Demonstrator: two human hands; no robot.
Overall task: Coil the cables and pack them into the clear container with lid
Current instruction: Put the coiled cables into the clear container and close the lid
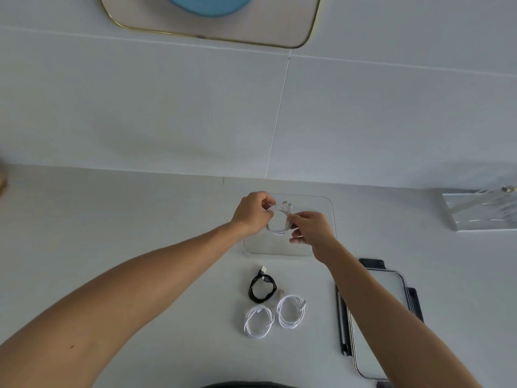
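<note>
Both hands hold one coiled white cable [279,223] just above the clear container [326,219] at the back of the white table. My left hand [253,212] pinches the coil's left side and my right hand [312,228] pinches its right side. The cable's plugs stick up at the top of the coil. Nearer to me lie a coiled black cable [261,287] and two coiled white cables [258,322] [291,311]. The container's lid [391,292], clear with dark clips, lies flat at the right, partly hidden under my right forearm.
A clear acrylic block [479,210] stands at the far right by the wall. On the tiled wall hangs a gold-rimmed mirror [279,29]. A dark edge shows at the bottom of the view.
</note>
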